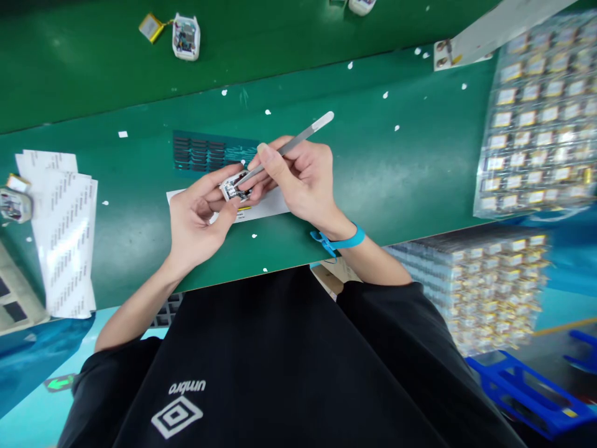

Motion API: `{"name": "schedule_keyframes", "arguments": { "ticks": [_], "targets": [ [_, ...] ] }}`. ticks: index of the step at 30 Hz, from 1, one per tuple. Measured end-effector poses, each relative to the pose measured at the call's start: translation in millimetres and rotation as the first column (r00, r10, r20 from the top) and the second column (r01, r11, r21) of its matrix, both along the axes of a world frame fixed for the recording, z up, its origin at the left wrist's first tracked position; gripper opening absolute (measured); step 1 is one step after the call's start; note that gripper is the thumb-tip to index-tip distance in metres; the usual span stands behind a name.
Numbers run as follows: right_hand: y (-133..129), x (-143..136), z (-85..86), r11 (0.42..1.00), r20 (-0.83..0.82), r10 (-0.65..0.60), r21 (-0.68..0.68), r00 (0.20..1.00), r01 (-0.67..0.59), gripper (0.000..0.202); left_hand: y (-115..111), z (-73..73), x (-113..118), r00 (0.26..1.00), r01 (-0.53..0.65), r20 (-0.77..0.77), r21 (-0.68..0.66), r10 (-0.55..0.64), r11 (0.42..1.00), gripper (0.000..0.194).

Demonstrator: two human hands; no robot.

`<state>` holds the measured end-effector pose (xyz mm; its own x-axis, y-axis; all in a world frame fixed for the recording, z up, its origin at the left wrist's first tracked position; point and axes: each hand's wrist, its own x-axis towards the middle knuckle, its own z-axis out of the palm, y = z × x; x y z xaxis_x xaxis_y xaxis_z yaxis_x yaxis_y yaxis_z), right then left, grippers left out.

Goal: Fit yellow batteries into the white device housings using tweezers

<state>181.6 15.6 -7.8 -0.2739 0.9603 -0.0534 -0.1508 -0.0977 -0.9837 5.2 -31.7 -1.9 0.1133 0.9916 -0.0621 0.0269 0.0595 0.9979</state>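
Observation:
My left hand (198,214) is closed around the edges of a small white device housing (229,188) with its circuit board exposed. In my right hand (303,180) is a pair of metal tweezers (298,139), pinched between thumb and fingers. Their tip reaches into the housing, and their rounded end points up and to the right. Whatever the tip touches is too small to make out. Beneath my hands lies a white paper sheet (268,208), partly covered. Just beyond them is a dark sheet of black strips (198,152), partly peeled.
An open white housing (186,38) with a yellow-edged battery (152,28) sits at the back. White label sheets (69,236) and another housing (16,204) are at left. A tray of parts (536,124) lies right, below a metal bracket (494,37). Stacked trays (485,286) stand lower right.

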Motion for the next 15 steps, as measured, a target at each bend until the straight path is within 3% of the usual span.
{"name": "schedule_keyframes", "arguments": {
  "ticks": [5, 8, 11, 13, 15],
  "targets": [
    [-3, -3, 0.5, 1.000, 0.049, -0.013, -0.008, 0.999, 0.013, 0.048, -2, -0.3, 5, 0.995, -0.068, -0.076, 0.037, 0.070, 0.997, 0.035],
    [-4, -3, -0.1, 0.995, 0.004, -0.022, 0.098, 1.000, 0.021, 0.036, -1, -1.1, 4, 0.992, -0.091, -0.079, 0.044, 0.094, 0.995, 0.030],
    [2, 4, -2.6, 0.959, -0.016, -0.113, 0.259, 0.993, 0.113, 0.031, 4, -6.8, -5, 0.989, -0.126, -0.075, 0.058, 0.130, 0.990, 0.028],
    [9, 11, -5.8, 0.935, 0.120, -0.136, 0.343, 0.983, 0.088, 0.036, 9, -13.3, -15, 0.979, -0.168, -0.097, 0.121, 0.180, 0.978, 0.026],
    [16, 17, -10.1, 0.929, 0.337, -0.075, 0.366, 0.938, -0.058, 0.045, 14, -19.7, -25, 0.958, -0.170, -0.188, 0.227, 0.214, 0.959, 0.021]
  ]
}}
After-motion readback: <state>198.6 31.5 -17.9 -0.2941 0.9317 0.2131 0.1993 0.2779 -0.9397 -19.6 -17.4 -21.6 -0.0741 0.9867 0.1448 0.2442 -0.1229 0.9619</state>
